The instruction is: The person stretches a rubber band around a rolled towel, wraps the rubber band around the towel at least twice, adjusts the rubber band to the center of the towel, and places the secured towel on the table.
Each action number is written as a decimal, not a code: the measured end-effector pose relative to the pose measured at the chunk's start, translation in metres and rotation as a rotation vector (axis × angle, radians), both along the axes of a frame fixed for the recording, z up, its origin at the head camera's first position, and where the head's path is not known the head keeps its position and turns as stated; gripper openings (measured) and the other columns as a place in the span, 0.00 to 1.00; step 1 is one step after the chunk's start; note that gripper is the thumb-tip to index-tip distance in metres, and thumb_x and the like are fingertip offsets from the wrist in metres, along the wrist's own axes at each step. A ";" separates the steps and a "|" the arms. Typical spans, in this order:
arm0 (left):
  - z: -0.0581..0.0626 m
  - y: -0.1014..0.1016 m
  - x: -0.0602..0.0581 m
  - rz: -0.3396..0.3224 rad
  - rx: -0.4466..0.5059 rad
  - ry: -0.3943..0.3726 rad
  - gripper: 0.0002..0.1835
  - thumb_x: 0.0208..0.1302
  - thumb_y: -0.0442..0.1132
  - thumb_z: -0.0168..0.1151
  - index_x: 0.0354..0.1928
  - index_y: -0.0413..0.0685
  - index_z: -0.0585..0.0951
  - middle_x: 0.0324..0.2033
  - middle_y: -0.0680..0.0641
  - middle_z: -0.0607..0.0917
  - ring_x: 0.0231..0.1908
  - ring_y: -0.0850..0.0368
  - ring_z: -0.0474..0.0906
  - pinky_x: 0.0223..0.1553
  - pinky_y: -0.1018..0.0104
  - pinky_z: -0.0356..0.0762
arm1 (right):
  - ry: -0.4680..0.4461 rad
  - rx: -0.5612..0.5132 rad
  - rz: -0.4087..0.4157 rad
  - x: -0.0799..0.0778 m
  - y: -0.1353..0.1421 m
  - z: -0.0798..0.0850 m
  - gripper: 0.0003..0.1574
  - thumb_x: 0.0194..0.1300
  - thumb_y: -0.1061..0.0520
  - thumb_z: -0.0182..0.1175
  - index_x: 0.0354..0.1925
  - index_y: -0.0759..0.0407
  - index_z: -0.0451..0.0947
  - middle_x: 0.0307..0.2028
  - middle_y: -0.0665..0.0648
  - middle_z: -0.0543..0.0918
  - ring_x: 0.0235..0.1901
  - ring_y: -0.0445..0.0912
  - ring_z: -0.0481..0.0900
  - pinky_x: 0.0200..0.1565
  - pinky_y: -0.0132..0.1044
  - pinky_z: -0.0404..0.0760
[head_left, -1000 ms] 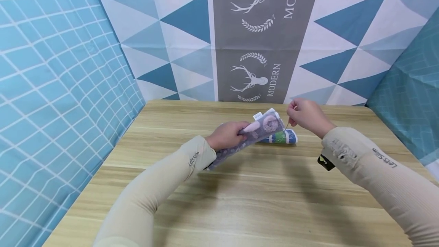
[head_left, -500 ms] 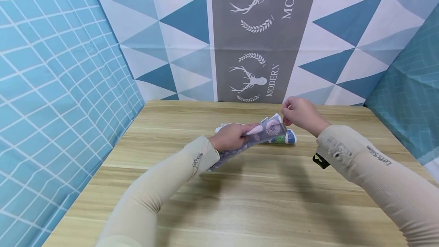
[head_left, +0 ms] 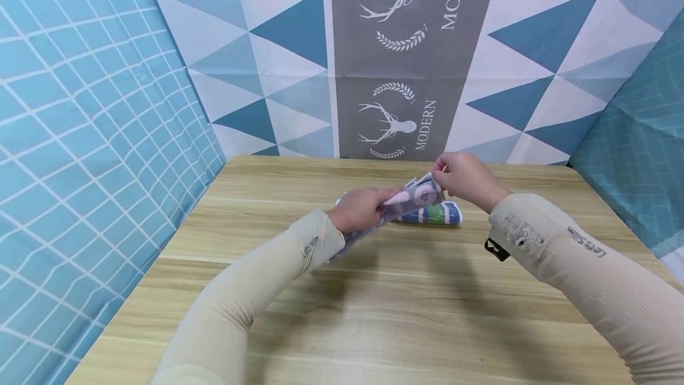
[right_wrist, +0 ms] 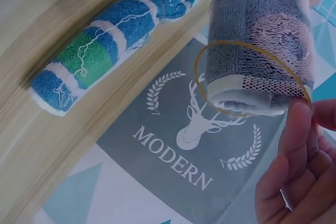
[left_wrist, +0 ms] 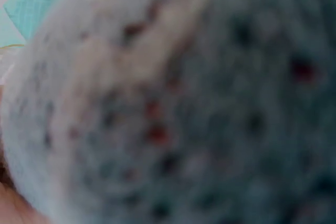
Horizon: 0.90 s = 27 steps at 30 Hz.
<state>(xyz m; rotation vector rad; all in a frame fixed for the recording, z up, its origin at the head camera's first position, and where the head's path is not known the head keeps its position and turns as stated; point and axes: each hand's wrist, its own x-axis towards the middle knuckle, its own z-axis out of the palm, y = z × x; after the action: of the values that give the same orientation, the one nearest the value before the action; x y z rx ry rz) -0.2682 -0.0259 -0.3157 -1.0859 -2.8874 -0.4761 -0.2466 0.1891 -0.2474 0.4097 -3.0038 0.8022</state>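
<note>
My left hand (head_left: 359,209) grips a rolled grey-purple towel (head_left: 411,197) with pink patches, held tilted above the table. In the right wrist view the towel's rolled end (right_wrist: 262,30) shows a white hem. A yellow rubber band (right_wrist: 231,42) loops loosely round that end. My right hand (head_left: 464,178) pinches the band at the towel's edge between thumb and fingertips. Behind lies a second rolled towel (head_left: 437,214), striped blue, green and white; in the right wrist view a band cinches its middle. Blurred towel cloth (left_wrist: 168,108) fills most of the left wrist view.
The wooden table (head_left: 374,325) stretches out in front. A patterned backdrop (head_left: 288,64) with triangles and deer prints stands along its far edge. Blue tiled sheeting (head_left: 80,135) hangs at the left, teal sheeting (head_left: 641,117) at the right.
My right hand has moved left to the towel's end, and the rubber band, first stretched beside it, now loops round that end. The left hand has shifted slightly right with the towel.
</note>
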 end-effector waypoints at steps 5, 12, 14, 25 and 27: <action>0.000 0.001 -0.003 0.034 0.007 0.017 0.30 0.64 0.35 0.58 0.69 0.57 0.68 0.44 0.43 0.85 0.33 0.52 0.79 0.34 0.59 0.78 | 0.025 0.036 -0.022 0.002 0.000 0.001 0.10 0.67 0.62 0.50 0.36 0.68 0.76 0.28 0.60 0.78 0.26 0.48 0.73 0.28 0.38 0.71; -0.001 0.003 -0.004 0.060 0.032 0.012 0.30 0.63 0.34 0.60 0.68 0.58 0.69 0.44 0.44 0.85 0.33 0.51 0.79 0.34 0.58 0.77 | 0.075 0.055 -0.007 0.001 -0.003 -0.001 0.11 0.65 0.62 0.52 0.34 0.68 0.78 0.26 0.58 0.77 0.25 0.49 0.71 0.28 0.38 0.70; -0.001 0.005 -0.002 0.042 0.039 0.019 0.31 0.62 0.33 0.61 0.68 0.57 0.70 0.44 0.44 0.85 0.33 0.52 0.79 0.35 0.60 0.77 | 0.077 0.044 0.006 0.000 -0.006 -0.001 0.11 0.65 0.62 0.53 0.35 0.69 0.79 0.29 0.60 0.79 0.27 0.49 0.73 0.28 0.37 0.73; -0.001 0.012 0.004 0.008 -0.003 0.076 0.34 0.60 0.33 0.61 0.69 0.58 0.67 0.35 0.45 0.83 0.27 0.55 0.75 0.28 0.65 0.75 | 0.234 0.063 0.058 -0.004 -0.012 -0.010 0.10 0.60 0.60 0.60 0.31 0.66 0.85 0.27 0.59 0.72 0.34 0.54 0.65 0.37 0.46 0.62; -0.002 0.011 0.001 0.044 0.038 0.052 0.36 0.58 0.32 0.62 0.70 0.59 0.66 0.40 0.44 0.84 0.29 0.55 0.76 0.29 0.64 0.75 | 0.257 0.059 0.077 -0.004 -0.012 -0.013 0.09 0.60 0.60 0.61 0.30 0.64 0.85 0.26 0.57 0.72 0.32 0.53 0.64 0.36 0.44 0.60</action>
<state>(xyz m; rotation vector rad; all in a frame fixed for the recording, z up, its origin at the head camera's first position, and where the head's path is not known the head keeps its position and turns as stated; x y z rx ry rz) -0.2667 -0.0149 -0.3175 -1.0121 -2.8385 -0.4910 -0.2506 0.1769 -0.2609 0.5845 -2.7917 0.6117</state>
